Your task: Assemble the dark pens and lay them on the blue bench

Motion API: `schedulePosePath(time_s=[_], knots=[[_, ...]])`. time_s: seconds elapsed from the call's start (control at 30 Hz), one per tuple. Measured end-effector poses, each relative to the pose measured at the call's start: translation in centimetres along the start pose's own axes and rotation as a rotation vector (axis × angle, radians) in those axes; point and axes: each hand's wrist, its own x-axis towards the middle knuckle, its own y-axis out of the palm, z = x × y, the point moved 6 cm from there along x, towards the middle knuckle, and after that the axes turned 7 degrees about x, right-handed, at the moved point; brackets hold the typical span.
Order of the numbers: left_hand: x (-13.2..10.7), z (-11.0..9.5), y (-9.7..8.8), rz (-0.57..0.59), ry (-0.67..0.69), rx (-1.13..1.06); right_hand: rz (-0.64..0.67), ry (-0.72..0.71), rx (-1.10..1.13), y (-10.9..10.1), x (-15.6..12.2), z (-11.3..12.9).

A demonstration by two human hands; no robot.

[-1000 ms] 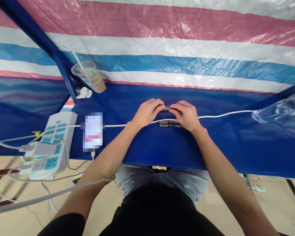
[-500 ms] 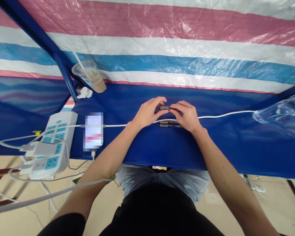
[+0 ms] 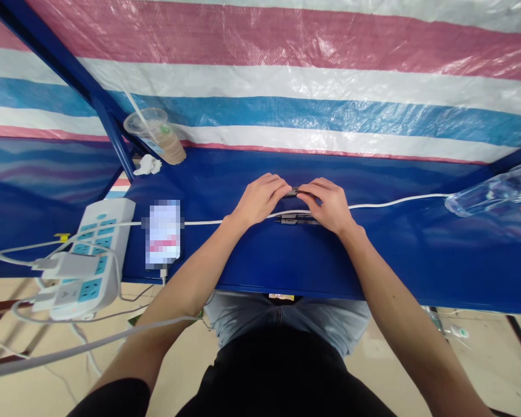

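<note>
We hold a dark pen point(image 3: 292, 191) by its ends.
Our left hand point(image 3: 261, 200) and right hand point(image 3: 330, 204) pinch it narrowly over the worktop point(image 3: 264, 260), beyond the cable point(image 3: 395, 202); we judge it light, stiff and slick, best gripped near each end.

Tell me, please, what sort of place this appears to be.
Probably a makeshift indoor workspace, though its exact use is unclear: a striped plastic sheet rises behind a blue tabletop, and a power strip with plugged-in chargers sits at the left.
</note>
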Motion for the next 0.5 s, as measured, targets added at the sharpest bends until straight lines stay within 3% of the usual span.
schedulePosePath(time_s=[0.5], knots=[[0.03, 0.03, 0.23, 0.001, -0.002, -0.013, -0.017, -0.018, -0.006, 0.01, -0.05, 0.11]])
